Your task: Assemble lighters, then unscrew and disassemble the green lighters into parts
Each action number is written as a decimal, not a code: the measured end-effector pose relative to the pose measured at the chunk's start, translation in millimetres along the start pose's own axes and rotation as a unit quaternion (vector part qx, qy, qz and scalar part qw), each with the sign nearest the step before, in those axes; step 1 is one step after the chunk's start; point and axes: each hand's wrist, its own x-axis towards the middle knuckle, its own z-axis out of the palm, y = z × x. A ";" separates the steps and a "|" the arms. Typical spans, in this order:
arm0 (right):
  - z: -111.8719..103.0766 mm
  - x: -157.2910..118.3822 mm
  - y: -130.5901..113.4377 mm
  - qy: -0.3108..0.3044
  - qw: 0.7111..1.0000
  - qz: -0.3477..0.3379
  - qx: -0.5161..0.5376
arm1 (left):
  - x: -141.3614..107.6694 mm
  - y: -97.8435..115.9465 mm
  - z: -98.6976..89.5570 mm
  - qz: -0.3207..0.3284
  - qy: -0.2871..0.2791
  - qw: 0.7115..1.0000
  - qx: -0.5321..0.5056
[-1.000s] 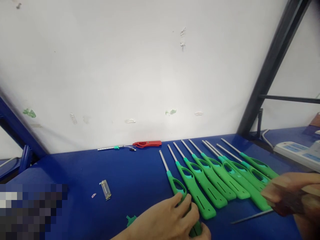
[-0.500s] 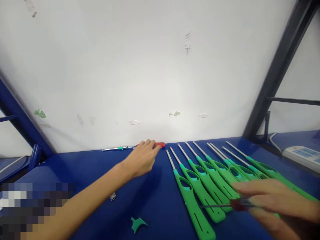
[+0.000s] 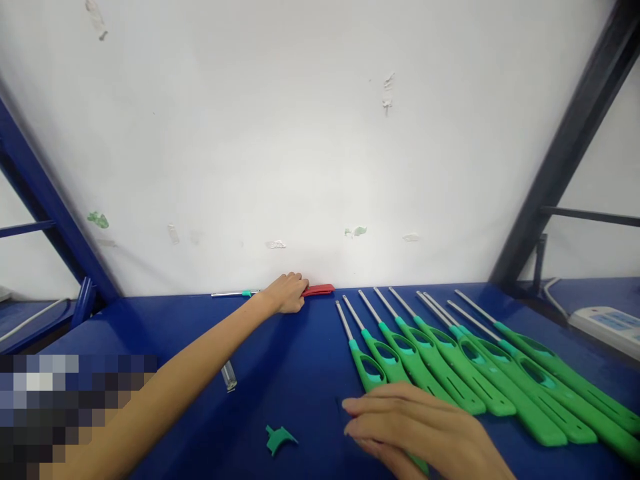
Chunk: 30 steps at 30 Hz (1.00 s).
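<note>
At the back edge of the blue table, my left hand (image 3: 287,293) is closed around the near end of a red lighter body (image 3: 319,290). A metal rod with a teal collar (image 3: 247,293) lies to its left. My right hand (image 3: 400,420) is over the handles of the leftmost green lighters, its fingers together; what it holds, if anything, is hidden. Several green lighters (image 3: 500,363) with metal tubes lie side by side on the right. Left of my right hand lies a small teal plastic piece (image 3: 280,439).
A clear part with a metal end (image 3: 229,377) lies beside my left forearm. Behind the table (image 3: 190,373) rises a white wall (image 3: 320,147). Slanted frame posts stand at left (image 3: 50,193) and right (image 3: 560,140). A white device (image 3: 607,327) sits at far right.
My right hand has moved left, and the thin tool with a red part seen in it before no longer shows. My left hand has shifted slightly left on the red body, uncovering more of it.
</note>
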 end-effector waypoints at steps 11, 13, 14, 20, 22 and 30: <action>44.0 -19.9 9.1 -0.134 0.985 0.113 0.007 | -25.1 4.9 -22.3 0.003 -0.028 0.996 -0.087; 41.0 -19.6 6.6 -0.141 0.982 0.125 0.003 | -41.7 8.6 -34.1 0.008 -0.007 0.994 -0.105; 39.4 -19.4 5.3 -0.143 0.981 0.132 0.002 | -52.8 11.0 -41.1 0.012 0.007 0.993 -0.114; 32.4 -19.2 0.3 -0.118 0.982 0.151 0.000 | -162.4 40.9 -72.6 0.011 0.098 0.981 -0.169; 30.6 -17.2 -3.2 -0.110 0.983 0.148 0.004 | -205.8 52.5 -68.3 0.007 0.085 0.980 -0.182; 84.9 -10.8 -27.3 -0.109 0.994 -0.009 0.003 | -306.5 46.9 -4.6 -0.048 0.129 0.977 -0.161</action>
